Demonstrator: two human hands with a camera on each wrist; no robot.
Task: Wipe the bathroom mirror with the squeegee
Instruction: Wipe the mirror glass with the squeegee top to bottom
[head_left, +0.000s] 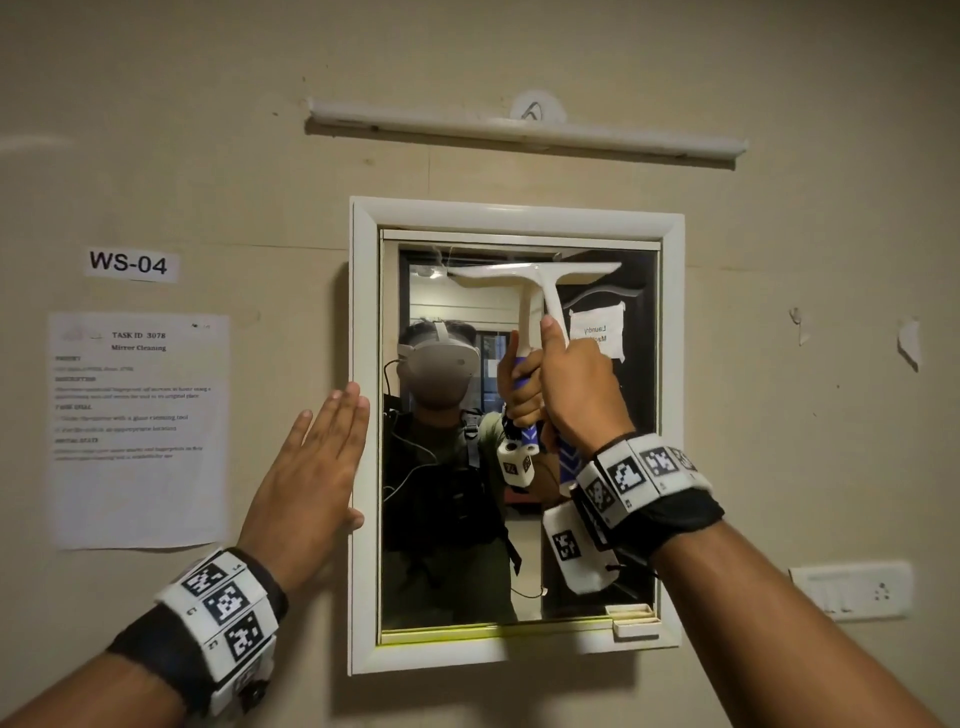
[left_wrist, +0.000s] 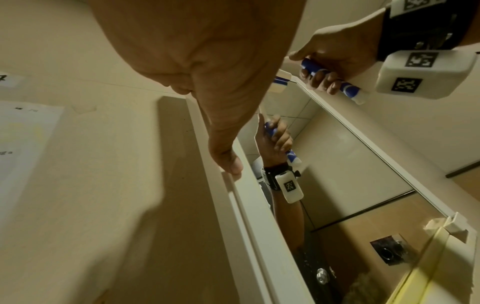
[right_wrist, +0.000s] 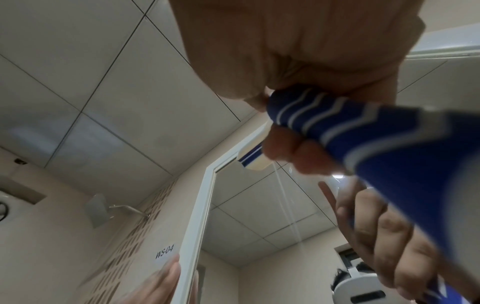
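Observation:
A white-framed mirror (head_left: 447, 545) hangs on the beige wall. My right hand (head_left: 582, 384) grips the blue-and-white handle of a white squeegee (head_left: 540, 280), whose blade lies across the glass near the top edge. The handle (right_wrist: 363, 131) fills the right wrist view, with fingers curled round it. In the left wrist view the same hand (left_wrist: 335, 59) holds the squeegee handle (left_wrist: 348, 88) at the upper right. My left hand (head_left: 311, 467) lies flat with straight fingers against the wall and the mirror's left frame (left_wrist: 249, 216), its thumb on the frame edge.
A tube light (head_left: 524, 132) is mounted above the mirror. A "WS-04" label (head_left: 130, 263) and a task sheet (head_left: 139, 428) are stuck on the wall to the left. A switch plate (head_left: 852, 590) sits at the lower right. A small white clip (head_left: 634, 621) is at the mirror's bottom right corner.

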